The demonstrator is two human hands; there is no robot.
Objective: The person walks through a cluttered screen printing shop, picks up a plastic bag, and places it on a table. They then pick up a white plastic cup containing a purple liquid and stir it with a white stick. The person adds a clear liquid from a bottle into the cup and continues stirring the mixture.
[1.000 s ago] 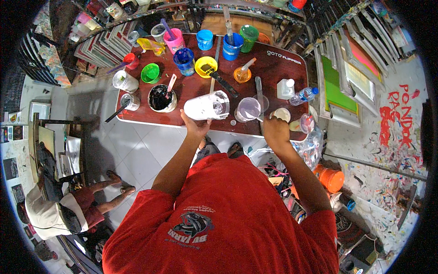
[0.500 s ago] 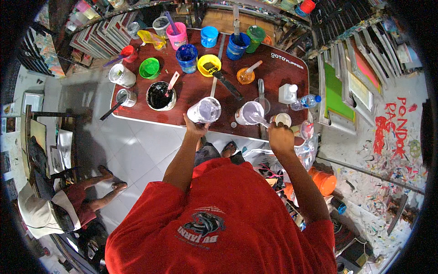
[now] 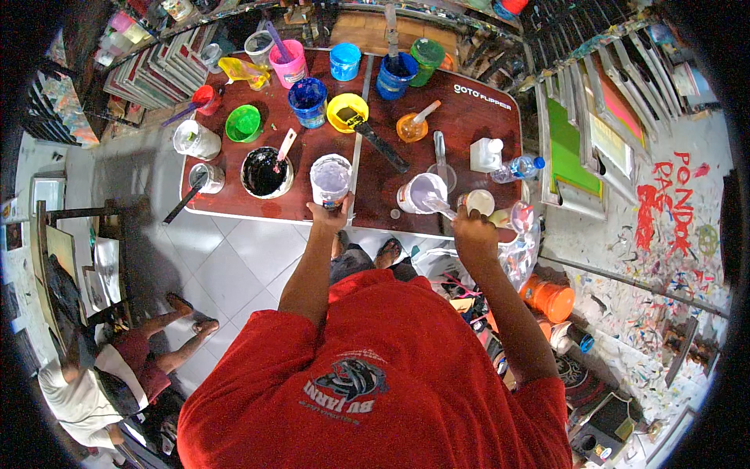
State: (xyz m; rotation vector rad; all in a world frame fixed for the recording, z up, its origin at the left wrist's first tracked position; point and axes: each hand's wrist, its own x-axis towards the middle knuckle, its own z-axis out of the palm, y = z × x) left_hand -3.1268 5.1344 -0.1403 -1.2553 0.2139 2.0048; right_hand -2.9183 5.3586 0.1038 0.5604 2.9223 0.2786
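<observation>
My left hand (image 3: pixel 331 214) is closed around the lower side of a white tub (image 3: pixel 331 178) holding pale lilac paint, at the table's near edge. In my right hand (image 3: pixel 475 232) is the handle of a spatula, its paint-coated pale blade (image 3: pixel 440 206) resting at the rim of a second white tub (image 3: pixel 422 192) of pale lilac paint. That tub leans toward my right hand. A round cream-coloured lid or tub (image 3: pixel 476 203) lies just beyond my right fingers. Left of my left hand stands a tub of black paint (image 3: pixel 266 173) with a pink-and-white spatula (image 3: pixel 287 145) in it.
On the dark red table (image 3: pixel 437 78) stand several paint tubs, including yellow (image 3: pixel 347 113), blue (image 3: pixel 308 103) and green (image 3: pixel 244 123). A white bottle (image 3: pixel 486 155) and a clear water bottle (image 3: pixel 518 169) are at right. Framed screens (image 3: pixel 574 148) lean beyond. Another person (image 3: pixel 117 375) is at lower left.
My left hand has shifted the lilac tub a little left, and it now stands more upright. My right hand stays with the spatula at the other tub. The view has shifted slightly.
</observation>
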